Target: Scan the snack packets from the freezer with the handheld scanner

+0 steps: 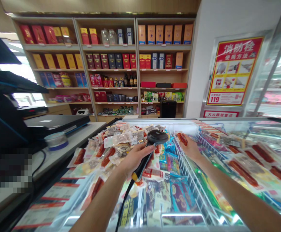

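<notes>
My left hand [134,158] is wrapped round the handle of a black barcode scanner [156,137], its head tilted up and its cord hanging down toward me. In my right hand [190,147] is a clear-wrapped red sausage [182,138], gripped a little to the right of the scanner and apart from it. Below both hands is the glass top of a chest freezer [179,225]. A heap of packaged snacks [116,138] lies on the left of it, red sausages among them. More wrapped sausages [244,172] rest toward the right.
White wire dividers [191,180] and ice-cream packs [179,193] show through the glass. On the left stands a counter with a tape roll [55,140], a black flat device [58,124] and a dark screen [2,129]. Shelves [106,46] of boxes line the back wall.
</notes>
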Motion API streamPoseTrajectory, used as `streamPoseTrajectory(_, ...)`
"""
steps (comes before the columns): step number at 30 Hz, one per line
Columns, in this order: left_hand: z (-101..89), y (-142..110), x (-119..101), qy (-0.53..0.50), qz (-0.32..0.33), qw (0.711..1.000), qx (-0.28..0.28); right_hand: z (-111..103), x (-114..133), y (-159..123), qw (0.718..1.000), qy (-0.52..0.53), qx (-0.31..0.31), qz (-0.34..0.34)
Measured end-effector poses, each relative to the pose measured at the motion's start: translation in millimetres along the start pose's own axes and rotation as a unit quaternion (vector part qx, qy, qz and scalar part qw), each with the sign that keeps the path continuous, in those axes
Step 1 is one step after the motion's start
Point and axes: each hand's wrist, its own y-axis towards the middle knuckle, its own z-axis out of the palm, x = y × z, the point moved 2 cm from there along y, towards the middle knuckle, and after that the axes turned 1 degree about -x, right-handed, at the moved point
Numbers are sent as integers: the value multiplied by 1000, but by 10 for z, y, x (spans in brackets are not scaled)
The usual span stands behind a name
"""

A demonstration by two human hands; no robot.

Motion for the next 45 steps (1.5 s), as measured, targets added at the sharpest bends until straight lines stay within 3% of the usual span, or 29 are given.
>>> streamPoseTrajectory(5, -17, -7, -30, -1, -3, 1000, -21, 9, 22, -8, 1000, -9, -2, -11)
streamPoseTrajectory(10, -167, -12, -133, -32, 17, 997, -75, 152, 111, 37, 1000, -22, -9, -6)
streamPoseTrajectory(15, -366, 3, -162, -38, 20, 982, -183, 434, 434, 170, 999, -24, 1, 25)
streamPoseTrajectory(20, -502, 5, -184, -24, 1, 979, -202, 726, 877, 211, 998, 5, 69, 8)
streamPoseTrajectory(23, -545, 1, -217, -16, -3, 978, -207, 726, 954, 189, 997, -6, 71, 21)
streamPoseTrajectory(25, -559, 0, -227, -18, -8, 976, -217, 568, 859, 149, 997, -36, 69, 17)
streamPoseTrajectory(27, -551, 3, -222, -14, -19, 975, -219, 268, 639, 65, 993, -88, 73, -1)
streamPoseTrajectory(32, -435, 11, -202, -13, -35, 980, -197, -808, -280, -373, 962, -269, 35, 17)
streamPoseTrajectory(35, -344, 6, -196, -11, -48, 982, -180, -1251, -763, -714, 933, -358, 1, 45)
streamPoseTrajectory(37, -297, 5, -185, -1, -47, 984, -169, -1341, -951, -889, 922, -386, -8, 46)
streamPoseTrajectory(40, -245, 21, -156, 11, -36, 988, -150, -1253, -1057, -955, 917, -394, -6, 61)
streamPoseTrajectory(45, -192, 60, -92, 46, -61, 985, -155, -946, -1011, -596, 925, -368, 13, 99)
